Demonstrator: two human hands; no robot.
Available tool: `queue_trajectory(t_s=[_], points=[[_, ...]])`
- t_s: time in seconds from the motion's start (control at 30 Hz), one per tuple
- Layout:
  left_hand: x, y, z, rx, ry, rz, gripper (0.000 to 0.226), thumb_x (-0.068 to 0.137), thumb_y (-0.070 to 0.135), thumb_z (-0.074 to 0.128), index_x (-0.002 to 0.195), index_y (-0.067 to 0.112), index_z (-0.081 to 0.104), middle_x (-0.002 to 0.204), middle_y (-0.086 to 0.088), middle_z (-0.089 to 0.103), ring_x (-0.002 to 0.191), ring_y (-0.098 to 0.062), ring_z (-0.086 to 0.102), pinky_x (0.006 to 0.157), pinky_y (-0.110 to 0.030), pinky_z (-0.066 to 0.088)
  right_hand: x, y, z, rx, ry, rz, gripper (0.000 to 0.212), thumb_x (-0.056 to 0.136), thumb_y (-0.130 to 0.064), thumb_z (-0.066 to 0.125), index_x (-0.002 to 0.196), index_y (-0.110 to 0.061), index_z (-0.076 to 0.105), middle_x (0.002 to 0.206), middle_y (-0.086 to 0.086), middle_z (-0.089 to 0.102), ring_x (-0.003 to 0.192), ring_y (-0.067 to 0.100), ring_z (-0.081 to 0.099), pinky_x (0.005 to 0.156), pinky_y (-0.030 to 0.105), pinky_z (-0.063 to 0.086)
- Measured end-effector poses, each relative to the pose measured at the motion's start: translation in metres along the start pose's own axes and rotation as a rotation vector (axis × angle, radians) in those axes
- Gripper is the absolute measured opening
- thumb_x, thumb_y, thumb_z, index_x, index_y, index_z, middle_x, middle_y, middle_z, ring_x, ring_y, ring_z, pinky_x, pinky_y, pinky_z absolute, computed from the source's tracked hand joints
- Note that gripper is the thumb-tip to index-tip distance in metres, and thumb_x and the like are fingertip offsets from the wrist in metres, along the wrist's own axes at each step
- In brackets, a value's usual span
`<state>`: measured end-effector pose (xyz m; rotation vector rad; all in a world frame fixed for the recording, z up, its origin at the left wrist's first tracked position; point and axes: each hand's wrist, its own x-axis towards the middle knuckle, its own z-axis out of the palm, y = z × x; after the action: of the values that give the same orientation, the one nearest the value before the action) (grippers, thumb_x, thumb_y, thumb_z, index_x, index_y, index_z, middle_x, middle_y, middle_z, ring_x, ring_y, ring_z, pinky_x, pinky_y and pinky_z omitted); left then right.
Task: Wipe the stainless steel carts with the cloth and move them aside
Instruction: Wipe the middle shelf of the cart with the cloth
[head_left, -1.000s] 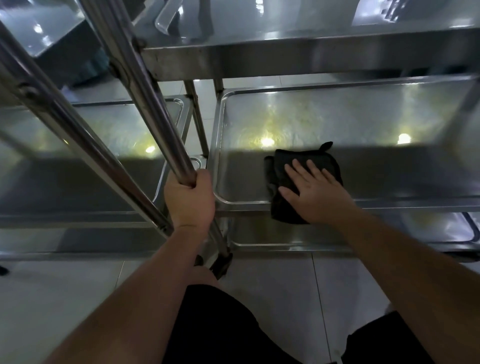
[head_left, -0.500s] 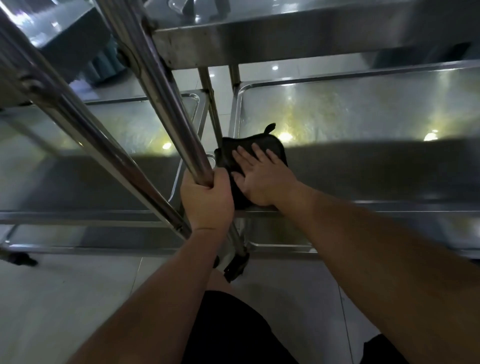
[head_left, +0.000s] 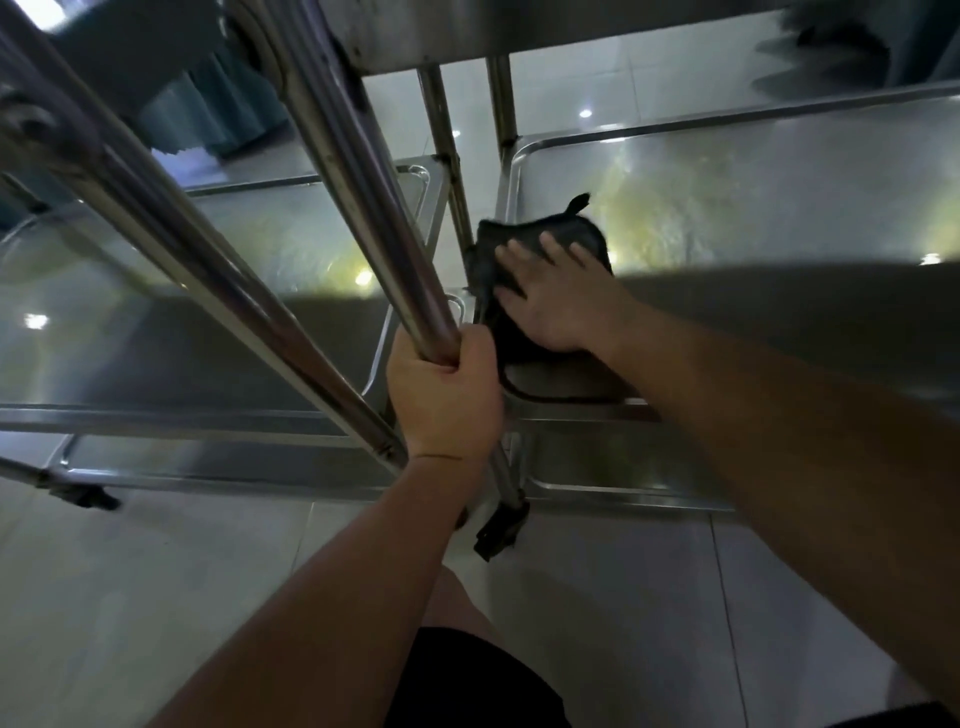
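Observation:
Two stainless steel carts stand side by side in front of me. On the right cart's middle shelf (head_left: 753, 208) lies a black cloth (head_left: 519, 358) at the shelf's near left corner. My right hand (head_left: 556, 296) presses flat on the cloth with fingers spread. My left hand (head_left: 441, 395) is closed around the slanted steel post (head_left: 363, 197) of the right cart, just left of the cloth. The left cart's shelf (head_left: 182, 312) lies beyond the post.
A second slanted tube (head_left: 171, 249) crosses the left side. A black caster (head_left: 501, 530) sits on the tiled floor (head_left: 623, 613) below my left hand, another caster (head_left: 83, 496) at far left. A lower shelf (head_left: 623, 473) shows under the cloth. My knee is at the bottom.
My right hand has slid the cloth from the middle of the shelf leftwards to its near left corner. The left hand has stayed on the post. My view has come closer.

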<state>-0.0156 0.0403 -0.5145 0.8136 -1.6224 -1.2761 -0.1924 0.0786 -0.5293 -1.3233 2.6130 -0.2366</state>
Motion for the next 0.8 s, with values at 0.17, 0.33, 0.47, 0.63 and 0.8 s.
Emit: queue_trajectory(t_s=[0.17, 0.33, 0.47, 0.63, 0.8], points=[[0.000, -0.002, 0.000, -0.012, 0.003, -0.044, 0.022, 0.079, 0.033, 0.064, 0.067, 0.030, 0.046, 0.059, -0.018, 0.044, 0.049, -0.021, 0.045, 0.045, -0.034, 0.040, -0.085, 0.026, 0.008, -0.063, -0.163, -0.327, 0.078, 0.090, -0.078, -0.004, 0.162, -0.049, -0.001, 0.169, -0.026, -0.003, 0.154, 0.004, -0.016, 0.128, 0.041, -0.006], [-0.002, 0.001, -0.001, 0.009, -0.001, -0.057, 0.024, 0.078, 0.035, 0.062, 0.072, 0.019, 0.046, 0.058, -0.015, 0.049, 0.047, -0.016, 0.048, 0.042, -0.030, 0.043, -0.127, 0.075, 0.004, -0.033, -0.108, -0.192, 0.077, 0.085, -0.088, -0.010, 0.157, -0.061, -0.007, 0.164, -0.036, -0.010, 0.151, -0.007, -0.023, 0.126, 0.030, -0.009], [-0.002, 0.000, -0.003, -0.008, -0.014, -0.070, 0.015, 0.078, 0.035, 0.063, 0.070, 0.031, 0.051, 0.058, -0.005, 0.049, 0.046, -0.016, 0.049, 0.042, -0.030, 0.045, -0.097, 0.088, -0.003, -0.009, 0.008, 0.142, 0.084, 0.090, -0.078, -0.002, 0.166, -0.040, 0.001, 0.173, -0.017, -0.005, 0.161, 0.016, -0.006, 0.128, 0.042, -0.002], [-0.001, 0.001, -0.001, -0.029, -0.004, -0.058, 0.017, 0.075, 0.033, 0.063, 0.066, 0.033, 0.048, 0.057, -0.005, 0.047, 0.045, -0.016, 0.047, 0.042, -0.029, 0.043, -0.033, 0.037, -0.002, 0.068, 0.047, 0.317, 0.074, 0.103, -0.063, 0.011, 0.168, -0.028, 0.002, 0.175, -0.007, -0.007, 0.160, 0.027, -0.011, 0.128, 0.049, -0.006], [0.000, 0.005, 0.001, -0.063, -0.014, -0.039, 0.019, 0.075, 0.032, 0.062, 0.062, 0.036, 0.049, 0.052, 0.005, 0.045, 0.043, -0.011, 0.045, 0.041, -0.026, 0.040, -0.015, -0.037, 0.006, 0.090, 0.009, 0.159, 0.070, 0.106, -0.060, 0.011, 0.167, -0.027, -0.003, 0.174, -0.006, -0.011, 0.160, 0.027, -0.014, 0.128, 0.051, -0.009]])
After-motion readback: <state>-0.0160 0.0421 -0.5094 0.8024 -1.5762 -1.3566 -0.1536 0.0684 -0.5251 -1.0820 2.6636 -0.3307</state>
